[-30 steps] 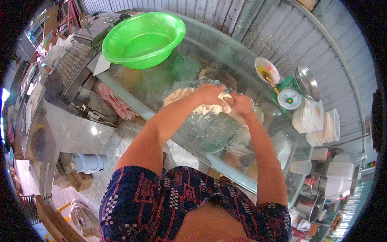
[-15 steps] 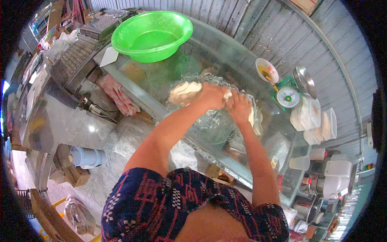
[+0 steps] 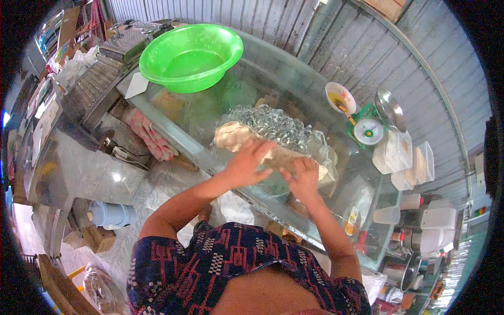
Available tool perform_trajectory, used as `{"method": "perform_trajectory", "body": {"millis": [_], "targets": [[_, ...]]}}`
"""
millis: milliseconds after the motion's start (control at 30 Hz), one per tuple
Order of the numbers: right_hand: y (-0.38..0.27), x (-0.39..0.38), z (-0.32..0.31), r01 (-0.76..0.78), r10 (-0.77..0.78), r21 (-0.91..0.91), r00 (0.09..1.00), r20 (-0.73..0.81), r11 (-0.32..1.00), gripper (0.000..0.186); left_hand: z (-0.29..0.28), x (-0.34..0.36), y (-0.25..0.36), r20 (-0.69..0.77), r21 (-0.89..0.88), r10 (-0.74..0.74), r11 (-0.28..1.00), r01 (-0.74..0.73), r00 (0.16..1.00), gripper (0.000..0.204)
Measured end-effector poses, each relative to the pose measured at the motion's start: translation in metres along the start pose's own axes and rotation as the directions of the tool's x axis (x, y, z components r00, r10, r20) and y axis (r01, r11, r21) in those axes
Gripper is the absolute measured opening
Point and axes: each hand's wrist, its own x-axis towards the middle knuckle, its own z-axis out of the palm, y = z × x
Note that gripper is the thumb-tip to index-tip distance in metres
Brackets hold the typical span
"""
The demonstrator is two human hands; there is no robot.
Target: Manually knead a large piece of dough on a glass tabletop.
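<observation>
A long, pale lump of dough [image 3: 233,135] lies across the glass tabletop in front of me. Along its far side is a crumpled sheet of clear plastic [image 3: 283,125]. My left hand [image 3: 248,164] rests on the near side of the dough, fingers spread and thumb apart. Further right, my right hand [image 3: 303,179] has its fingers bent over the dough's near edge, gripping it. Part of the dough's right half is hidden under the fingers.
A large green basin [image 3: 191,59] stands at the far left of the glass table [image 3: 262,55], beside a white card [image 3: 137,85]. To the right are a bowl with a brush [image 3: 340,98], a green dial scale [image 3: 368,130], clear plastic tubs [image 3: 394,152] and a plastic cup [image 3: 387,214].
Both hands have moved nearer to me, from the far side of the dough to its near side. My left hand has spread its fingers. The dough now looks longer, with plastic bunched behind it.
</observation>
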Motion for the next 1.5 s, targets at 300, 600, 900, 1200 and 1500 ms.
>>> {"method": "perform_trajectory", "body": {"millis": [300, 600, 900, 1200, 1500], "targets": [[-0.047, 0.075, 0.041, 0.113, -0.154, -0.263, 0.978, -0.140, 0.958, 0.064, -0.036, 0.031, -0.073, 0.109, 0.165, -0.232, 0.963, 0.213, 0.967, 0.092], [-0.013, 0.140, 0.062, -0.038, 0.035, 0.032, 0.995, 0.088, 0.999, 0.044, -0.030, 0.060, -0.107, 0.113, 0.083, -0.240, 0.969, 0.231, 0.964, 0.051], [0.023, 0.177, 0.076, -0.286, 0.240, 0.183, 0.942, 0.236, 0.941, 0.061, -0.020, 0.108, -0.121, 0.234, 0.116, -0.462, 0.887, 0.447, 0.856, 0.048], [0.008, 0.144, 0.084, 0.076, -0.055, 0.098, 0.977, -0.204, 0.992, 0.049, -0.008, 0.056, -0.098, -0.052, 0.157, -0.253, 0.953, 0.258, 0.966, 0.041], [-0.062, 0.051, 0.051, 0.186, -0.202, -0.086, 0.950, -0.238, 0.979, 0.062, -0.027, -0.048, -0.037, -0.183, 0.222, 0.029, 0.975, 0.012, 0.983, 0.072]]}}
